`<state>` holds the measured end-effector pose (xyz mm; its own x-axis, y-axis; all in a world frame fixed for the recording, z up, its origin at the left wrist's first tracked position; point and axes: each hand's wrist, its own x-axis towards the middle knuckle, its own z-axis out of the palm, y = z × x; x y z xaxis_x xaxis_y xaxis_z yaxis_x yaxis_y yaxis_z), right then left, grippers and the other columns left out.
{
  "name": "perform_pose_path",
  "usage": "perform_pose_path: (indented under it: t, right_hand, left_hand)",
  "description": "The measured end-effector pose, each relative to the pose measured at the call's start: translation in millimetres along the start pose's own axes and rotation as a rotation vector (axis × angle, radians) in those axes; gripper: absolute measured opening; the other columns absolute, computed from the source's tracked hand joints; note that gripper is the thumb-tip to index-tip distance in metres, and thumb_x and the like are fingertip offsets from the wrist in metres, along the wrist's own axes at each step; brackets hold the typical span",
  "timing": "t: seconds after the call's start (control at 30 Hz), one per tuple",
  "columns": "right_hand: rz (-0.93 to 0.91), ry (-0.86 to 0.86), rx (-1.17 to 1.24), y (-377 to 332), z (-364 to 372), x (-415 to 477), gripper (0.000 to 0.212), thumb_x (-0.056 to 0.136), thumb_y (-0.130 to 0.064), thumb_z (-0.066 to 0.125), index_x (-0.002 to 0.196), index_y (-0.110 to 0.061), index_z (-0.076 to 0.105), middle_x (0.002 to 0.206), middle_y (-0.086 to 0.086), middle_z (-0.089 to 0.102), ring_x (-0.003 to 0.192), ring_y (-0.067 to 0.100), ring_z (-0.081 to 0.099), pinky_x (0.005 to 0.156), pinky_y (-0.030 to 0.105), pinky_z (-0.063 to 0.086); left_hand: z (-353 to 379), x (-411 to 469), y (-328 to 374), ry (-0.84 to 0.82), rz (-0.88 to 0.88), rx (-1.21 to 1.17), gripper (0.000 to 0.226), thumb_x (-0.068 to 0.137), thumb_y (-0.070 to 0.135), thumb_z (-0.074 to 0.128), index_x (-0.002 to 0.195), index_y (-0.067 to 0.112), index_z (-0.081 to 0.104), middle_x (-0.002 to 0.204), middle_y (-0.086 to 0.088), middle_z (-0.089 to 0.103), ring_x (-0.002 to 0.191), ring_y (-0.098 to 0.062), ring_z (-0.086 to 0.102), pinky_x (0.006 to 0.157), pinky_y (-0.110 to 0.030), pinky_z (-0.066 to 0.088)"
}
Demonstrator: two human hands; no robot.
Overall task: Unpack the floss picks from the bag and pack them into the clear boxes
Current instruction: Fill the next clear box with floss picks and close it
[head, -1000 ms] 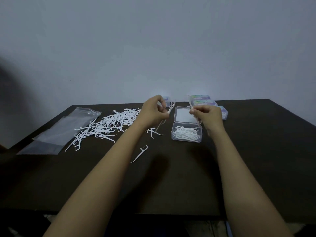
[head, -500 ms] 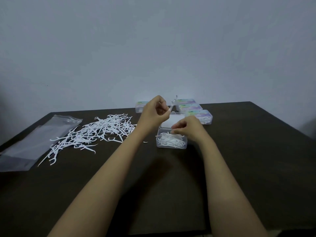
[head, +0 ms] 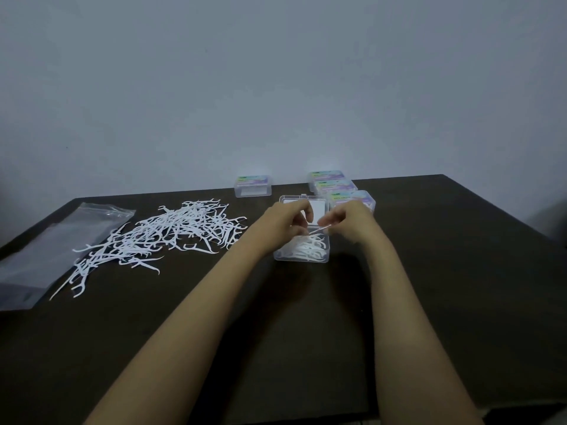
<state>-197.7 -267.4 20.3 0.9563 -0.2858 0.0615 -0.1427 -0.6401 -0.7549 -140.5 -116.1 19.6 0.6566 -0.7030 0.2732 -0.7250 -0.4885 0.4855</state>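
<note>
head | left hand (head: 285, 223) lowered | joins right hand (head: 349, 223) on pick (head: 319, 230) | over box (head: 302, 258)

One open clear box (head: 302, 258), four closed boxes (head: 253, 186), one bag (head: 55, 240), one table (head: 429, 271), seemingly several dozen loose floss picks (head: 178, 231).

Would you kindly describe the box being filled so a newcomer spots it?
On the dark table, look right of the floss pick pile. The open box sits beneath the left hand and right hand; unlike the four labelled boxes behind, its lid lies open.
</note>
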Motion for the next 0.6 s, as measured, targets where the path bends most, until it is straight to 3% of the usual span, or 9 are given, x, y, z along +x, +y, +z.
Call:
perform_pose_path:
  t: [0.13,0.33,0.43,0.53,0.6]
  right_hand:
    - [-0.028,-0.025,-0.035,-3,3,-1,0.019,0.083,-0.005,0.064,0.102,-0.006,0.07,0.103,0.01,0.066,0.088,0.014,0.055,0.064,0.017,0.043]
    - [-0.067,-0.12,-0.019,-6,8,-4,0.025,0.08,-0.012,0.07,0.103,-0.005,0.07,0.104,0.009,0.069,0.091,0.015,0.059,0.08,0.026,0.046]
    - [-0.06,-0.07,0.014,-6,8,-5,0.034,0.076,-0.023,0.074,0.107,-0.011,0.068,0.107,0.008,0.064,0.098,0.018,0.057,0.085,0.031,0.048]
    - [-0.049,-0.001,0.054,-5,9,-3,0.024,0.078,-0.022,0.072,0.1,-0.012,0.071,0.112,0.01,0.061,0.099,0.017,0.052,0.081,0.03,0.046]
    - [-0.055,-0.005,0.005,-4,14,-1,0.017,0.076,-0.021,0.074,0.091,-0.015,0.074,0.115,0.01,0.059,0.105,0.021,0.051,0.082,0.031,0.046]
  left_hand:
    - [-14,-3,-4,0.091,-0.078,0.009,0.014,0.079,0.005,0.068,0.09,0.01,0.06,0.091,-0.005,0.065,0.078,-0.011,0.055,0.065,-0.01,0.039]
    - [-25,-19,-15,0.02,-0.199,0.125,0.019,0.072,0.014,0.077,0.088,0.004,0.071,0.084,-0.008,0.069,0.071,-0.012,0.055,0.058,-0.009,0.036]
    - [-26,-25,-17,0.021,-0.238,0.094,0.022,0.071,0.019,0.079,0.087,0.005,0.073,0.082,-0.007,0.069,0.068,-0.012,0.055,0.058,-0.012,0.039]
    - [-23,-26,-16,-0.001,-0.236,0.079,0.018,0.072,0.016,0.078,0.086,0.004,0.074,0.082,-0.01,0.07,0.061,-0.005,0.052,0.054,-0.007,0.037]
    - [-22,-24,-12,-0.012,-0.22,0.113,0.016,0.073,0.013,0.077,0.087,0.004,0.074,0.085,-0.011,0.071,0.065,-0.009,0.055,0.056,-0.009,0.038]
